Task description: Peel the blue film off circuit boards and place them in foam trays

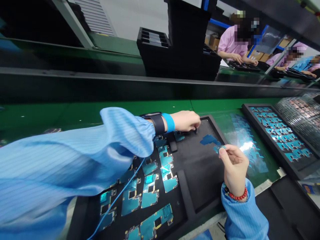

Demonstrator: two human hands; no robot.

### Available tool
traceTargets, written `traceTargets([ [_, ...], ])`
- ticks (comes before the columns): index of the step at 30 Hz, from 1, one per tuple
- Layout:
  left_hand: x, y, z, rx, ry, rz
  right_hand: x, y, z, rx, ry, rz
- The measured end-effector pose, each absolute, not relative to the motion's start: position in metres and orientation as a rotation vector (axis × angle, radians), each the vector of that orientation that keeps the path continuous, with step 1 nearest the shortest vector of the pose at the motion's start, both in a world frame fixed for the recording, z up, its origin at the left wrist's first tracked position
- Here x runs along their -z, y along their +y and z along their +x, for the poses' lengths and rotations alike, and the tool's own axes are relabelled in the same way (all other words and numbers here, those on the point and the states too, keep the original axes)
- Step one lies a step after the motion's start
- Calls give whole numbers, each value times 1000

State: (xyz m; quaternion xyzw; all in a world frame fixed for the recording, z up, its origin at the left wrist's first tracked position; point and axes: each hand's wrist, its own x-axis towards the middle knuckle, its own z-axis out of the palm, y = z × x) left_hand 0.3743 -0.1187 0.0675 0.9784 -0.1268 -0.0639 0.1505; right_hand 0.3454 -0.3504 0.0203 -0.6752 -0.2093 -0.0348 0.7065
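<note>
My right hand (235,161), wearing a red bead bracelet, pinches the edge of a thin blue circuit board (209,139) above the right part of a black tray (197,173). My left hand (186,120) is closed over the tray's far side, with a small dark bit showing under its fingertips. What it grips there is too small to make out. A bright blue wrist strap (169,122) and its cord (120,193) run from the left wrist. Several blue-coated circuit boards (150,195) lie in the tray's left part, some hidden under my left sleeve.
To the right lie a clear sheet with board-shaped blue pieces (247,143) and a second board tray (277,130). Beyond it are stacked clear plastic trays (300,110). Tall black tray stacks (187,43) stand behind a raised ledge. Co-workers (235,43) sit at the back right.
</note>
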Motion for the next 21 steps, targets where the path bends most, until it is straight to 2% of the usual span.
traceTargets([
  [6, -50, -119, 358, 121, 149, 2695, -20, -351, 345, 79, -454, -1523],
  [11, -36, -116, 358, 67, 297, 2762, -19, -352, 347, 101, -462, -1534],
  [15, -37, -127, 360, -15, 249, 2877, -19, -353, 348, 109, -464, -1537],
  [21, -25, -150, 352, -19, -142, 2965, -20, -354, 345, 77, -482, -1517],
])
